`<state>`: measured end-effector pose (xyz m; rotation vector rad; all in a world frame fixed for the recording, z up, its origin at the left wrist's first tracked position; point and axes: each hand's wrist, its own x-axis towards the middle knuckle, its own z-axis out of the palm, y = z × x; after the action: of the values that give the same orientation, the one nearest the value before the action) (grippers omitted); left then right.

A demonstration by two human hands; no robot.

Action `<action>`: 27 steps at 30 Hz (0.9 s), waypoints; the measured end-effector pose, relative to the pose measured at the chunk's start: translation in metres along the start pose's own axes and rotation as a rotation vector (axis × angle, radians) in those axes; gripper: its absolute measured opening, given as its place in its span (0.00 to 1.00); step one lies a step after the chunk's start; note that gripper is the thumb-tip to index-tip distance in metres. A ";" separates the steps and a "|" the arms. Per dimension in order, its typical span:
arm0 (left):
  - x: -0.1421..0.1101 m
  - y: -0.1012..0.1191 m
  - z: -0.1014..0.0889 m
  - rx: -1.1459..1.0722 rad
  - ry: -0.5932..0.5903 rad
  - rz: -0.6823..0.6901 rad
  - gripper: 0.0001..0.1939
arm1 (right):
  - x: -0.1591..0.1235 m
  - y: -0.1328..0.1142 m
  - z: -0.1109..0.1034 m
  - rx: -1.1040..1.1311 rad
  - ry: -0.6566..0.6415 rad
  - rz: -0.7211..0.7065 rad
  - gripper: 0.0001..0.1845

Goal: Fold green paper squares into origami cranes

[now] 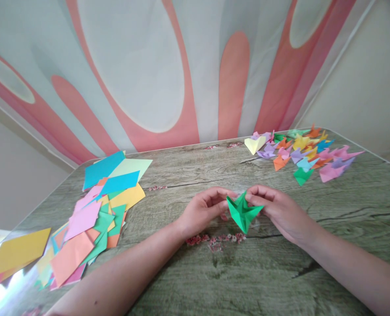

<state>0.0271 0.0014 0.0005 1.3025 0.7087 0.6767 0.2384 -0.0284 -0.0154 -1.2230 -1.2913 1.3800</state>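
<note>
A green folded paper figure (244,213) is held between my two hands above the middle of the table, its folds spread out into several points. My left hand (209,205) pinches its left side between thumb and fingers. On the opposite side, my right hand (273,206) grips the upper right part, with thumb and index finger pressed on the paper. Some fingertips of both hands are hidden behind the figure.
Loose coloured paper sheets (83,219) lie in an overlapping pile at the left. Many folded paper figures (300,153) crowd the far right of the wood-patterned table (188,175). A pink and white curtain (208,79) hangs behind the far edge.
</note>
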 end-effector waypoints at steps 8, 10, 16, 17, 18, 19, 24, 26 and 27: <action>0.002 -0.006 0.005 0.002 0.171 -0.074 0.20 | -0.013 -0.010 0.007 -0.318 0.180 -0.163 0.11; 0.003 -0.008 0.005 0.025 0.217 -0.068 0.17 | -0.016 -0.013 0.009 -0.320 0.143 -0.184 0.10; 0.000 -0.007 0.007 0.249 0.266 0.011 0.10 | -0.019 -0.017 0.014 -0.319 0.137 -0.224 0.12; -0.001 -0.006 0.009 0.316 0.262 0.030 0.09 | -0.019 -0.016 0.015 -0.358 0.127 -0.219 0.12; -0.002 -0.005 0.011 0.373 0.256 0.047 0.08 | -0.019 -0.016 0.017 -0.398 0.114 -0.206 0.13; -0.003 -0.005 0.012 0.412 0.246 0.059 0.08 | -0.019 -0.015 0.018 -0.431 0.100 -0.189 0.13; -0.004 -0.004 0.016 0.395 0.216 0.060 0.07 | -0.017 -0.012 0.021 -0.436 0.046 -0.138 0.08; -0.004 -0.004 0.016 0.399 0.212 0.053 0.09 | -0.017 -0.012 0.021 -0.425 0.041 -0.130 0.06; -0.005 -0.004 0.016 0.412 0.212 0.051 0.09 | -0.017 -0.012 0.020 -0.419 0.034 -0.121 0.05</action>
<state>0.0369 -0.0124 -0.0014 1.6442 1.0291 0.7411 0.2204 -0.0471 -0.0017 -1.4080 -1.6562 1.0267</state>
